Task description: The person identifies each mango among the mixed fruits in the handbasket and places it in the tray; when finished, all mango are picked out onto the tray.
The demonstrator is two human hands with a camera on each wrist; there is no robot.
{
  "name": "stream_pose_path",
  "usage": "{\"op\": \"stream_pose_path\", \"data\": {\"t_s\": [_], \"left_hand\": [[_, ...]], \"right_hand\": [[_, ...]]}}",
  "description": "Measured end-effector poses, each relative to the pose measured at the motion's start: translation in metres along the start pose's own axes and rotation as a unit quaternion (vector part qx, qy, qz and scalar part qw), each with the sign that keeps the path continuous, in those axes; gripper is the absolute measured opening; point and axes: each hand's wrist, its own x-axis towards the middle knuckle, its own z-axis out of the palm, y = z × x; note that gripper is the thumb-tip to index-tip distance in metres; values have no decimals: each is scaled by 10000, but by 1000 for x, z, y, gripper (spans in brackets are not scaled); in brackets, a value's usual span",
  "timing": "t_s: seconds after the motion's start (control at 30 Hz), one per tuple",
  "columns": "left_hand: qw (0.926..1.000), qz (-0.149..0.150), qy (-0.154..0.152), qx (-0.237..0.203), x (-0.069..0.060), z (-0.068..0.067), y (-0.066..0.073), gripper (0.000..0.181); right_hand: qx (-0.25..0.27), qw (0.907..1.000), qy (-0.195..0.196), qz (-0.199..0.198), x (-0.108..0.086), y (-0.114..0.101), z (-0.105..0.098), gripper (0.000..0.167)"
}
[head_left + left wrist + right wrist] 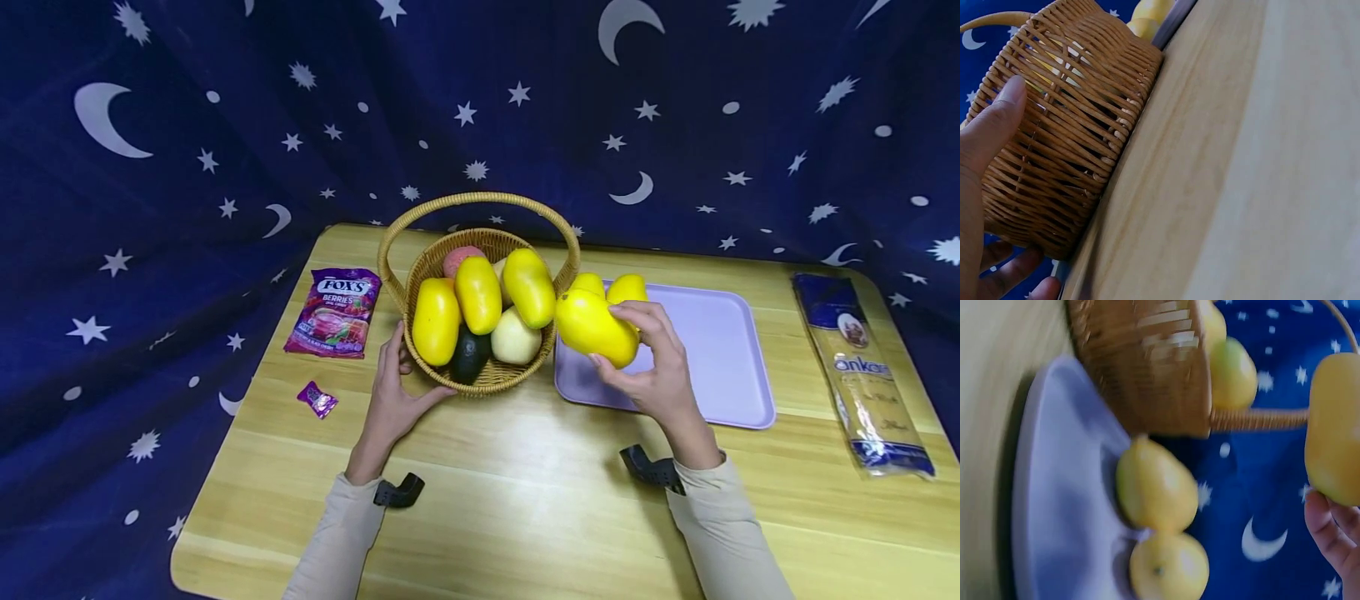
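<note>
My left hand [396, 400] holds the near left side of a wicker basket [487, 387]. In the left wrist view its thumb [1007, 109] lies against the weave and the other fingers reach round the side. My right hand [660, 367] grips a yellow mango [596, 327] between thumb and fingers, raised just right of the basket and over the left part of a lilac tray [712, 350]. Two more mangoes [1157, 484] lie on the tray, partly hidden in the head view. Inside the basket are several mangoes [478, 294], an avocado [470, 357], a pale round fruit [516, 337] and a pink fruit [461, 260].
A tall handle [480, 198] arches over the basket. Left of it lie a purple Fox's candy bag [335, 312] and one small wrapped candy [318, 400]. A long blue-and-clear packet [862, 375] lies at the table's right. A star-patterned cloth [480, 100] hangs behind the table.
</note>
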Motion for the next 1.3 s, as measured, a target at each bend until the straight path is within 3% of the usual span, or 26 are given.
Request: {"op": "stream_pose_path", "data": {"t_s": [0.1, 0.2, 0.37, 0.53, 0.63, 0.9, 1.17, 1.3], "left_hand": [[10000, -3, 5, -23, 0, 0, -1, 126], [10000, 9, 15, -21, 0, 0, -2, 126], [10000, 18, 2, 14, -1, 0, -2, 126], [10000, 32, 12, -16, -1, 0, -1, 126], [10000, 74, 36, -31, -1, 1, -1, 125], [9999, 110, 45, -21, -1, 0, -2, 124], [9999, 125, 40, 6, 0, 0, -2, 124], [10000, 67, 22, 29, 0, 0, -2, 125]], "right_hand": [[-244, 9984, 373, 346, -8, 10, -15, 61], [-591, 9917, 616, 959, -16, 23, -31, 58], [-1280, 9626, 994, 2170, -28, 50, -54, 62], [-1778, 9313, 1264, 2916, -37, 72, -67, 54], [-1835, 9245, 1198, 3120, -41, 82, -69, 52], [-2159, 9118, 556, 3449, -44, 94, -65, 52], [-2062, 9155, 17, 3454, -40, 92, -67, 57], [-2182, 9071, -183, 3595, -42, 91, -68, 60]]}}
